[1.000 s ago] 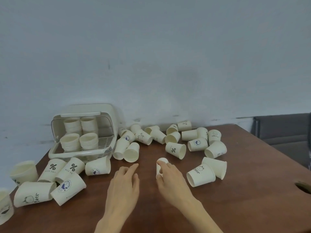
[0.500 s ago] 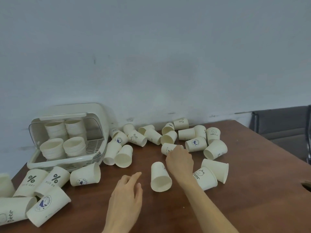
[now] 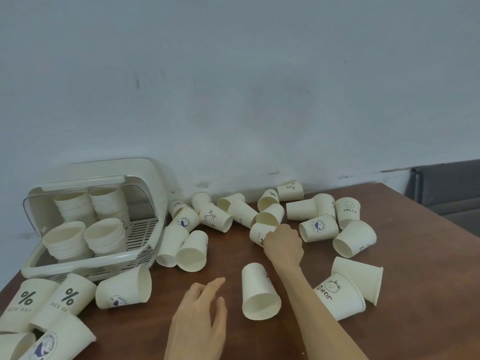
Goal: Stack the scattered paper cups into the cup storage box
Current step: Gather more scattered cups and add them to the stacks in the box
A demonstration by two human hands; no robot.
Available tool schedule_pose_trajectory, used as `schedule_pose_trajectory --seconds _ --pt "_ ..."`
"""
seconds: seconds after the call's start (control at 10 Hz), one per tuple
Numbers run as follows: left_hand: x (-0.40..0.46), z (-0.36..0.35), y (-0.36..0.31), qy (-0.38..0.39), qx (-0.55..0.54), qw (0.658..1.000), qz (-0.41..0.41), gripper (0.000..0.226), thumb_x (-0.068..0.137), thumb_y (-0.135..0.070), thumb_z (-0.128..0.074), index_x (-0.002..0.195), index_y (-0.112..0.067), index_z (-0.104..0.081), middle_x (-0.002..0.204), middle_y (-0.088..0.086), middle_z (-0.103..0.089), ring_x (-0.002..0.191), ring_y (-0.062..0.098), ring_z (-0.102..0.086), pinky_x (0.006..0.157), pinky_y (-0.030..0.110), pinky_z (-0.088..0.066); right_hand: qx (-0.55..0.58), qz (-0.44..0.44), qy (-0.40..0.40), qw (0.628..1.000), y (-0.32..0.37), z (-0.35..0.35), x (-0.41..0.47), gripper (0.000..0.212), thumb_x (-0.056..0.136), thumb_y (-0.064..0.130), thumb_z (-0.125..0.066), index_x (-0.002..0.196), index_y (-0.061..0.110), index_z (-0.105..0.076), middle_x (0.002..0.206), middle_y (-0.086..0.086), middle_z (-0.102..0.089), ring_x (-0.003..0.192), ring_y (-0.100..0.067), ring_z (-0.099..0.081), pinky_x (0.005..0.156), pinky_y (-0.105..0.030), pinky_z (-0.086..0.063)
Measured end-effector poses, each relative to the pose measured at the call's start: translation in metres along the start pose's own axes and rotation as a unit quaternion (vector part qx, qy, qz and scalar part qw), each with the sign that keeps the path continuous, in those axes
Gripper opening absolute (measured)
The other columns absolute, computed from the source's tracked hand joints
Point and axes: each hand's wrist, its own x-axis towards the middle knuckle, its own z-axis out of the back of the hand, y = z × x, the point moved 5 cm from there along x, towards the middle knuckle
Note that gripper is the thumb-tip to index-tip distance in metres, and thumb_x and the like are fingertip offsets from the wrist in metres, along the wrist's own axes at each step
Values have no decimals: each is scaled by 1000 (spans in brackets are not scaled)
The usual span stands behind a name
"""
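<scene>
Several cream paper cups lie scattered on the brown table (image 3: 389,339). My right hand (image 3: 284,242) reaches forward and grips a "%" cup (image 3: 257,234) lying on its side in the middle of the pile. Closer to me a plain cup (image 3: 258,292) lies on its side, mouth toward me, just left of my right forearm. My left hand (image 3: 198,320) hovers flat and relaxed over the table, holding nothing, left of that cup. The white cup storage box (image 3: 145,183) stands at the left with its clear lid up and several stacks of cups inside.
More cups lie at the front left, among them two "%" cups (image 3: 67,298) and a whale-print cup (image 3: 124,289). A "bear" cup (image 3: 340,294) and a "HELLO" cup (image 3: 348,210) lie to the right. A grey wall runs behind; a dark chair (image 3: 446,188) stands past the table's right edge.
My right hand let go of the plain cup, which now lies on its side, and reached forward onto the "%" cup. The view shifted right. My left hand barely moved.
</scene>
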Motion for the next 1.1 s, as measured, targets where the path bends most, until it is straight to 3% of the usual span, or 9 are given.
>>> schedule_pose_trajectory --seconds 0.2,0.3,0.4,0.5,0.6,0.7,0.8,0.9,1.1 --pt "12 -7 3 -4 1 1000 -6 35 85 -19 -65 115 -37 -65 86 -17 -51 78 1 -55 69 20 -46 3 22 2 1000 18 7 5 5 83 16 -50 85 13 -53 94 -11 -61 90 -33 -60 70 -32 -45" --pt "21 -10 6 11 18 1000 9 35 91 -27 -56 124 -40 -58 99 -20 -49 93 0 -52 78 16 -42 -7 64 15 998 31 13 13 2 85 14 -49 86 12 -50 90 -7 -52 93 -32 -56 68 -31 -35" --pt "35 -11 8 35 31 999 26 36 95 -31 -50 129 -40 -52 107 -21 -47 100 1 -50 84 19 -43 -12 137 5 990 48 20 19 17 84 12 -46 69 12 -40 80 -6 -48 82 -33 -49 62 -32 -30" --pt "66 -10 17 45 34 997 53 33 95 -32 -47 128 -38 -54 115 -14 -51 100 5 -53 86 23 -43 -14 194 13 981 65 23 20 18 87 15 -45 70 11 -51 74 -7 -53 74 -29 -50 61 -34 -34" --pt "119 -6 26 8 36 996 84 29 95 -28 -47 120 -31 -62 110 -4 -56 97 11 -54 81 23 -37 0 235 7 972 74 20 21 18 88 17 -46 73 10 -53 67 -4 -52 68 -26 -48 57 -35 -38" --pt "176 -11 33 -1 85 992 92 31 93 -23 -47 119 -21 -65 114 4 -59 104 20 -55 79 27 -37 -11 246 10 969 73 13 20 22 91 19 -44 69 15 -46 69 -5 -52 67 -24 -45 50 -32 -28" --pt "220 -27 37 30 180 978 100 25 91 -18 -45 97 -6 -65 105 10 -59 97 26 -56 73 33 -41 -46 255 18 966 76 7 19 19 92 21 -42 74 17 -45 71 -3 -48 71 -26 -45 55 -34 -29" --pt "240 -44 43 74 223 961 146 12 91 -16 -44 81 -11 -48 89 6 -54 86 25 -50 67 32 -35 -64 261 22 963 84 6 16 13 92 19 -43 79 18 -46 71 -2 -45 75 -25 -43 58 -33 -31" --pt "260 -72 61 145 214 948 185 15 86 -12 -46 71 -12 -45 97 9 -63 90 28 -62 67 31 -43 -123 259 34 957 87 18 12 9 93 16 -43 84 18 -43 68 3 -31 57 -13 -30 56 -32 -27"
